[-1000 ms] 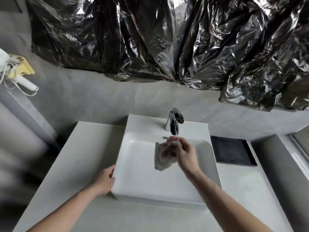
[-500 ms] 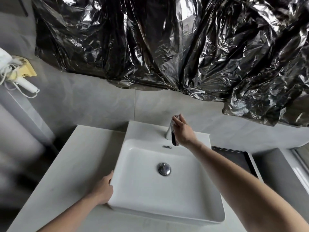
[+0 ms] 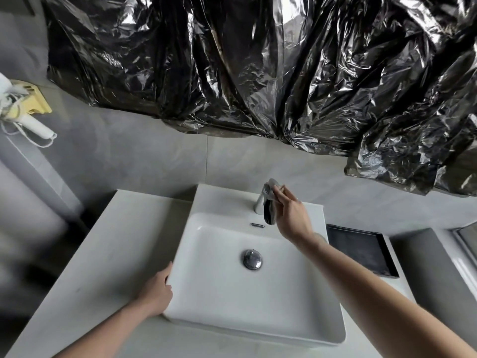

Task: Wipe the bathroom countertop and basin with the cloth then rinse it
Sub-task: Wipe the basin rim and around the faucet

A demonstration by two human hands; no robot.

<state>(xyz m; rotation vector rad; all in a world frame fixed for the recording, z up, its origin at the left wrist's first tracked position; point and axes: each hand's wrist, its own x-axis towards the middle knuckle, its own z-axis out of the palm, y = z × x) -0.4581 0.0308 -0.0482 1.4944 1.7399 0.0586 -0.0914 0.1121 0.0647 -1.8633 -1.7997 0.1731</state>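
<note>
Head view: two hands. The left hand point(image 3: 154, 293) grips the left edge of the one white square ceramic basin point(image 3: 258, 319) on the pale countertop point(image 3: 90, 267). The right hand point(image 3: 291, 218) pinches the lever of the one chrome faucet point(image 3: 258, 206). I cannot tell where the cloth is.

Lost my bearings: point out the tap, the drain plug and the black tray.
tap point(image 3: 269, 215): head view, on its dark spout.
drain plug point(image 3: 252, 259): head view, centre of chrome cap.
black tray point(image 3: 361, 250): head view, on its bare floor.
</note>
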